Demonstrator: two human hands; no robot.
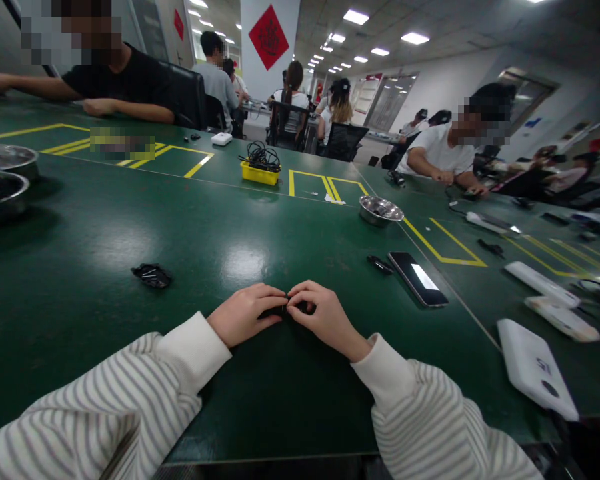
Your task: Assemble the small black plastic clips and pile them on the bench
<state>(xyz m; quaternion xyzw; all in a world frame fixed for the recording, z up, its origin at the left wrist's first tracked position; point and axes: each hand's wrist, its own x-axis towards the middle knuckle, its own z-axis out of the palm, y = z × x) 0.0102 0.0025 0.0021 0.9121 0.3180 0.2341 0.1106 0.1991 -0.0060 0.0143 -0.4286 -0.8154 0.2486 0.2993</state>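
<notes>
My left hand [249, 312] and my right hand [326, 319] meet fingertip to fingertip just over the green table [220, 220]. Both have their fingers drawn into a pinch. Something small and dark shows between the tips, mostly covered by the fingers, and its kind cannot be made out. To the left of my hands lies a crumpled black bundle [151, 275] with thin pale strips on it. A smartphone [418, 279] with a partly lit screen rests to the right, and beside it is a small black item [380, 265].
A steel bowl [381, 210] with dark pieces and a yellow tray [260, 173] of black cables stand farther back. More steel bowls [5, 200] are at the left edge. White devices [536, 367] lie at the right. Co-workers sit across the table.
</notes>
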